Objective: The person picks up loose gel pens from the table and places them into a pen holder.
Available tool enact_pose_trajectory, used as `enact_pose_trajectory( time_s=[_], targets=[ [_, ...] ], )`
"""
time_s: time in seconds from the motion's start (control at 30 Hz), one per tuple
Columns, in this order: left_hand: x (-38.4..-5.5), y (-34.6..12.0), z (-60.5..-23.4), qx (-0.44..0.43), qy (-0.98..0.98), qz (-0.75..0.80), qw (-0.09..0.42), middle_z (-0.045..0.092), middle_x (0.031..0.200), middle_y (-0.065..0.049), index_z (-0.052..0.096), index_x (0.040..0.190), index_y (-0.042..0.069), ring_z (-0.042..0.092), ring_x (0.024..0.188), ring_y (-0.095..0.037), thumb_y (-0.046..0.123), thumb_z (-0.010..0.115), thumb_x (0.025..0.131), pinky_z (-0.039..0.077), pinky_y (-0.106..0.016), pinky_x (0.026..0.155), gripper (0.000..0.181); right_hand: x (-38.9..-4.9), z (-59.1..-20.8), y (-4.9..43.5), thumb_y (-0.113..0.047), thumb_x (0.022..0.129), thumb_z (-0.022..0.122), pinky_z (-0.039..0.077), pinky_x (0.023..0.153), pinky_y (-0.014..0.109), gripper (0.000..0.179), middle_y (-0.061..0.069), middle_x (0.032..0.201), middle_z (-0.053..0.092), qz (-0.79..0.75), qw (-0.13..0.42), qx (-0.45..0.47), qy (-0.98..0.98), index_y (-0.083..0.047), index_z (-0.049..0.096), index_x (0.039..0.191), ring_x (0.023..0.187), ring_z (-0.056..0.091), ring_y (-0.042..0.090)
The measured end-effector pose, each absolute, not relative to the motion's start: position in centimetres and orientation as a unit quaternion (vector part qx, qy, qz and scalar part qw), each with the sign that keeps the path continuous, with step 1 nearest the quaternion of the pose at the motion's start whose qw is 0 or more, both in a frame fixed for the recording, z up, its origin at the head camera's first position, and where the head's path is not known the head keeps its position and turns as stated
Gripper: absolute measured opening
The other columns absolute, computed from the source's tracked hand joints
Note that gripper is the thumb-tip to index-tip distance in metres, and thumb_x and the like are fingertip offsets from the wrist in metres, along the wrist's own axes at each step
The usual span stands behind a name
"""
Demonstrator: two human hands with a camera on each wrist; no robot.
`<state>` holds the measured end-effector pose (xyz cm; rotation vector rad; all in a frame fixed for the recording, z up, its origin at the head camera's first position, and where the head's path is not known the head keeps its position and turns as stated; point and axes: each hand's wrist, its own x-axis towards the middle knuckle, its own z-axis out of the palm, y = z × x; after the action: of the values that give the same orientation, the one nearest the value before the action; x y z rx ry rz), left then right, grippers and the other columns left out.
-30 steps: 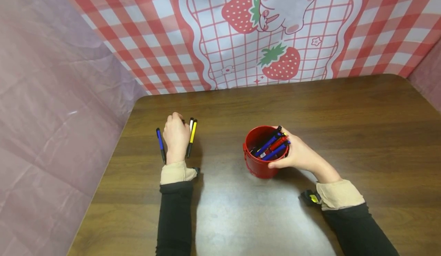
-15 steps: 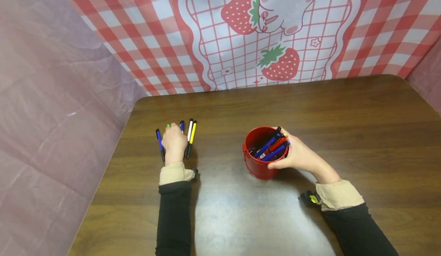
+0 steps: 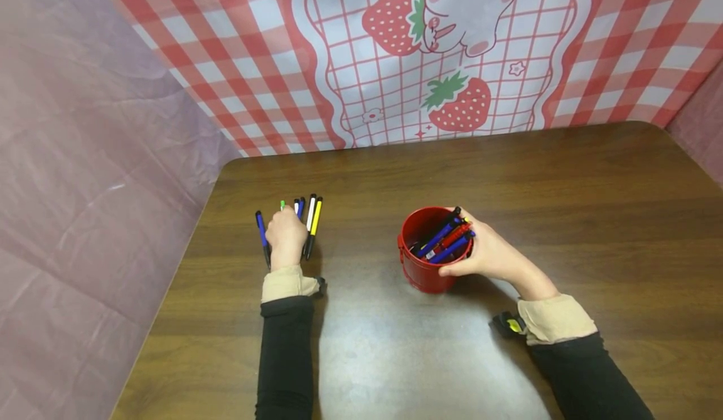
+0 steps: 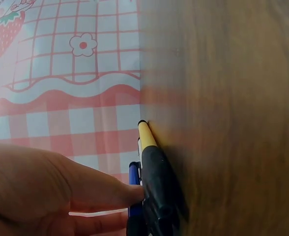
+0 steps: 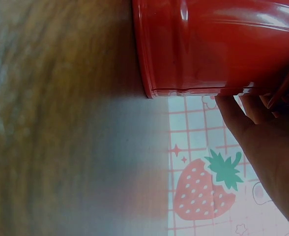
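On the left side of the table, my left hand [image 3: 285, 235] reaches down over a group of pens, its fingers curled round them. A green-tipped pen [image 3: 283, 204] and a blue pen [image 3: 301, 204] poke out past the knuckles. In the left wrist view, the thumb presses against a blue pen [image 4: 133, 177] beside a yellow-and-black pen [image 4: 147, 135]. A white pen [image 3: 311, 210] and a yellow pen [image 3: 315, 219] lie just right of the hand. My right hand [image 3: 491, 250] grips a red bucket [image 3: 426, 277], thumb on the near side; blue and red pens [image 3: 449, 241] lean inside.
Another blue pen [image 3: 262, 228] lies left of my left hand. The wooden table [image 3: 367, 181] meets a checked strawberry-print cloth [image 3: 271, 93] at the back. A pink cloth [image 3: 85, 188] hangs along the left side.
My left hand has drawn back slightly towards me, uncovering the tips of several pens. The green-tipped pen has shifted right, closer to the others. The right hand and bucket have stayed put.
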<state>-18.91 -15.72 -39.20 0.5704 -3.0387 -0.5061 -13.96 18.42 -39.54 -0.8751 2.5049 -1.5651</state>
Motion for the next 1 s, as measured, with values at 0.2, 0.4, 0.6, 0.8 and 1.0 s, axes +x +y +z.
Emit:
enact_pose_trajectory(
  time_s=[0.2,0.4,0.6,0.8,1.0],
  targets=[
    [-18.9,-15.6,-39.1,0.178,-0.970,-0.163,0.030,0.059,0.104,-0.028,0.055,0.103,-0.005,0.058,0.093,-0.045,0.005,0.049,0.081,0.048,-0.053,0.074,0.026,-14.0,-39.6,18.5,-0.014,0.055,0.086,0.042,0.087,0.016,0.085,0.008,0.117,0.056,-0.505,0.034,-0.280,0.816,-0.006,0.041,0.127,0.100,0.053,0.005],
    [-18.8,-15.3,-38.7,0.167,-0.964,-0.186,0.091,0.060,0.100,-0.026,0.055,0.098,-0.005,0.059,0.090,-0.046,0.003,0.049,0.079,0.047,-0.054,0.072,0.022,-14.0,-39.6,18.4,-0.015,0.056,0.086,0.043,0.086,0.017,0.085,0.008,0.117,0.056,-0.506,0.039,-0.277,0.816,-0.006,0.041,0.127,0.099,0.053,0.005],
    [-18.6,-14.7,-37.7,0.153,-0.953,-0.215,0.147,0.061,0.096,-0.023,0.055,0.097,-0.002,0.058,0.087,-0.046,0.003,0.049,0.079,0.046,-0.055,0.069,0.020,-14.0,-39.7,18.5,-0.013,0.055,0.086,0.043,0.086,0.017,0.084,0.009,0.117,0.056,-0.510,0.036,-0.281,0.812,-0.005,0.041,0.126,0.099,0.054,0.005],
    [-18.1,-13.2,-35.8,0.126,-0.941,-0.261,0.172,0.062,0.099,-0.016,0.055,0.106,0.002,0.060,0.084,-0.043,0.006,0.051,0.080,0.046,-0.052,0.067,0.027,-14.0,-39.7,18.5,-0.013,0.055,0.086,0.044,0.086,0.016,0.084,0.009,0.117,0.056,-0.513,0.036,-0.282,0.810,-0.005,0.041,0.126,0.099,0.054,0.005],
    [-17.3,-11.9,-34.2,0.080,-0.930,-0.294,0.208,0.064,0.097,-0.011,0.055,0.105,0.003,0.061,0.081,-0.037,0.009,0.055,0.080,0.047,-0.049,0.067,0.026,-14.0,-39.7,18.5,-0.013,0.055,0.086,0.043,0.086,0.016,0.084,0.009,0.116,0.056,-0.511,0.034,-0.283,0.811,-0.005,0.041,0.126,0.098,0.054,0.005]
  ],
)
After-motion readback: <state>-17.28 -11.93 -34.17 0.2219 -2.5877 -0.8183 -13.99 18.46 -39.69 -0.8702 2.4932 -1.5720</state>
